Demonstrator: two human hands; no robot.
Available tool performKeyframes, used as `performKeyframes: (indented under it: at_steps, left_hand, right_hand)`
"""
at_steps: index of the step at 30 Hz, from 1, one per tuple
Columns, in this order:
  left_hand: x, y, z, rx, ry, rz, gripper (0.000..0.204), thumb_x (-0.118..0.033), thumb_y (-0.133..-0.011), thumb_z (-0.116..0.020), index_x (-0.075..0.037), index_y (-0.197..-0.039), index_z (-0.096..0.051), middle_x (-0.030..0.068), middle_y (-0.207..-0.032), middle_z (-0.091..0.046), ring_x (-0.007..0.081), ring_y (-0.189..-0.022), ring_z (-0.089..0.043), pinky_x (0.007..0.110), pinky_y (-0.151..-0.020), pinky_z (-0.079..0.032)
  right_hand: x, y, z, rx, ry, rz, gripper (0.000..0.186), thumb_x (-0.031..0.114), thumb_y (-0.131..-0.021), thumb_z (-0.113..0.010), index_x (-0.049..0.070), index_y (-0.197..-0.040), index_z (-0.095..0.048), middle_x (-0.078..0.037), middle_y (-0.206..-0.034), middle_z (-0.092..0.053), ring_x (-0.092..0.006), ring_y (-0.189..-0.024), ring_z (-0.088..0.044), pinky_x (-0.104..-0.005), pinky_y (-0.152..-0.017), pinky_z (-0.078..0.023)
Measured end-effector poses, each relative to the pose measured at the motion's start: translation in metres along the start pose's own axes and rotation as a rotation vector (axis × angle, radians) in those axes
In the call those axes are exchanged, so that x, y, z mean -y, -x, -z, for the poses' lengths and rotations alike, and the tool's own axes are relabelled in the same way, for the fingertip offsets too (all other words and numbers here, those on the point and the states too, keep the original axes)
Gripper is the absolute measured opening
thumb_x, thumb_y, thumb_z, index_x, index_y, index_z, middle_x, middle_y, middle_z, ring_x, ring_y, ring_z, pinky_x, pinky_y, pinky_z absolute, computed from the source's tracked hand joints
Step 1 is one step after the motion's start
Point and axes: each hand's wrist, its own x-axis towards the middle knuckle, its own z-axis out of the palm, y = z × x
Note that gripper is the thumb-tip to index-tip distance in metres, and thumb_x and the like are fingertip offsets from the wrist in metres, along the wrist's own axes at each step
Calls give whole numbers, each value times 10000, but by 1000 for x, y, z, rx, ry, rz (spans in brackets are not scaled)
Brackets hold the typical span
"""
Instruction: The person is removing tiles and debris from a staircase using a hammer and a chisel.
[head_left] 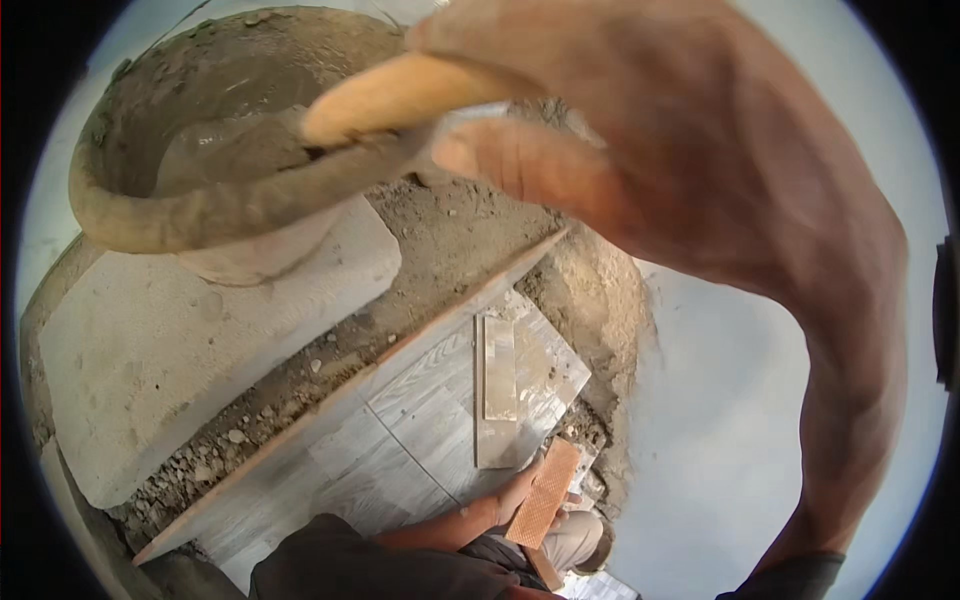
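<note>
High in the view, my right hand [600,110] is closed around the wooden handle of a trowel [400,95]. The hand is blurred, and the trowel's blade is not clearly visible. It hovers over the rim of a round bucket [140,228] with wet grey mortar [230,150] inside. Low in the view, my left hand [518,492] grips an orange-brown strip of tile [545,495], its dimpled back facing up. A second narrow strip [541,570] shows just below it, partly hidden.
The bucket stands on a pale stone slab [200,350]. Soil and gravel [210,460] fill the gap beside the wood-look grey tiles [370,450]. Two cut tile strips [498,370] lie on that tiling. Broken earth [600,300] borders a smooth grey surface [710,400] at right.
</note>
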Motion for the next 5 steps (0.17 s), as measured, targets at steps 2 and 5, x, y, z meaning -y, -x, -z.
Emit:
performKeyframes:
  at_steps: [2, 5]
  left_hand:
    - [-11, -14, 1, 105, -17, 11, 743, -693, -861, -248, -162, -1376, -320, 195, -1153, -571, 279, -782, -628, 416, -674, -544]
    - [-20, -24, 6, 223, -117, -56, 712, -656, -881, -262, -169, -1398, -298, 238, -1281, -471, 317, -842, -629, 440, -736, -544]
  right_hand:
    - [-16, -56, 13, 229, -11, 31, 242, 142, -918, -422, -54, -1049, -475, -173, -996, -518, -323, -911, -589, -386, -768, -512]
    - [-30, -66, 47, 564, -63, 61, 269, 119, -935, -358, -99, -921, -515, -177, -865, -530, -316, -788, -640, -369, -668, -565]
